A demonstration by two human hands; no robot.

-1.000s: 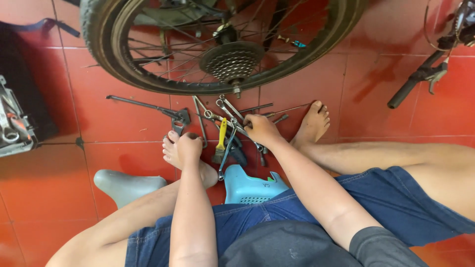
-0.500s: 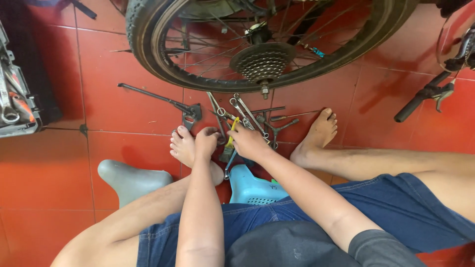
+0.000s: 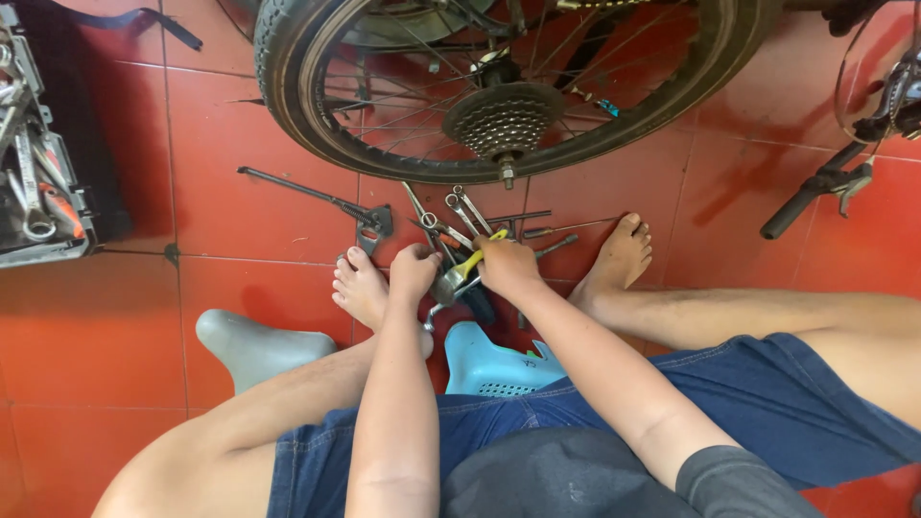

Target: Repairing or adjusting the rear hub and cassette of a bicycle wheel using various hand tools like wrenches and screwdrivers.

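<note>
Head camera, looking down: my left hand [image 3: 414, 271] and right hand [image 3: 506, 266] both close on yellow-handled pliers [image 3: 462, 273] between my bare feet on the red tiled floor [image 3: 240, 278], handle angled toward the right hand; loose wrenches [image 3: 460, 216] beyond, bicycle wheel [image 3: 499, 86] farthest.

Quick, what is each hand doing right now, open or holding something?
Left hand: curled shut among the tools; what it grips cannot be told.
Right hand: shut on yellow-handled pliers.
</note>
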